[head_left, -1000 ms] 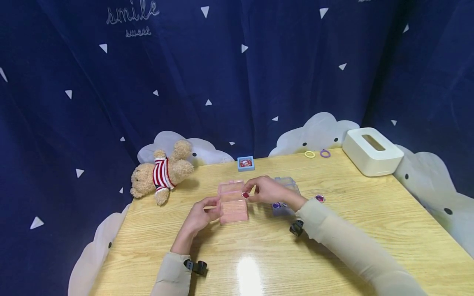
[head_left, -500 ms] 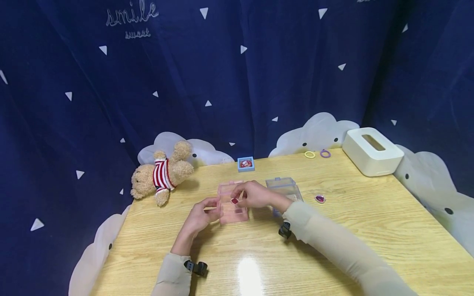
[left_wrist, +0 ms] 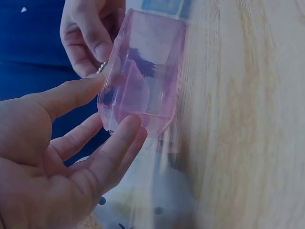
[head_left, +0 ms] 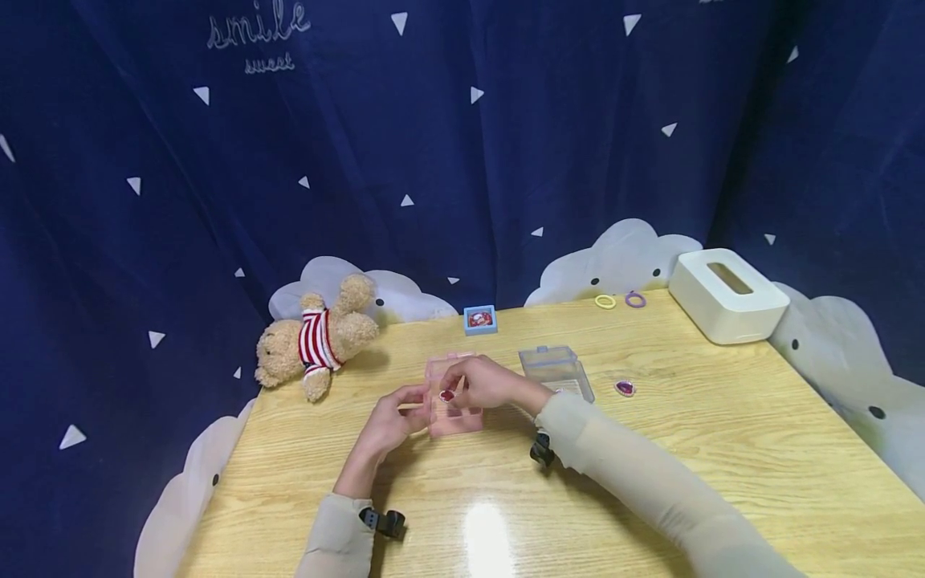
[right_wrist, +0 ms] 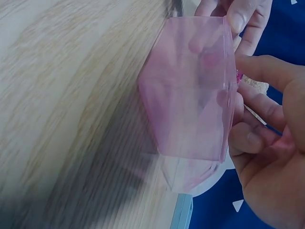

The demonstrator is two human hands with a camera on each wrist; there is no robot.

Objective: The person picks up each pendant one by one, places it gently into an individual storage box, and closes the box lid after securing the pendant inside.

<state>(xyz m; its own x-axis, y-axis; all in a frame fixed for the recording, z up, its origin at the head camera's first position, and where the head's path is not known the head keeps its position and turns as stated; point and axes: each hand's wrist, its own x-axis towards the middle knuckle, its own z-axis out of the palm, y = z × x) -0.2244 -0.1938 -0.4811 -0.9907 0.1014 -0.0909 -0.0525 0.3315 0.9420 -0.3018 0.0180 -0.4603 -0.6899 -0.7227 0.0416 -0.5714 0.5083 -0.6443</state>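
My left hand (head_left: 390, 421) steadies the pink box (head_left: 454, 397) at table centre, thumb and fingers lightly curled on its nine o'clock wall. My right hand (head_left: 486, 383) pinches a red gem (head_left: 447, 395) over it. The box seems light, stiff, slick; side walls grip best.

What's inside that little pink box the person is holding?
The pink box is see-through, with dividers visible inside. The right hand pinches a small red gem over its open top. Whether anything already lies inside is hidden by the hands.
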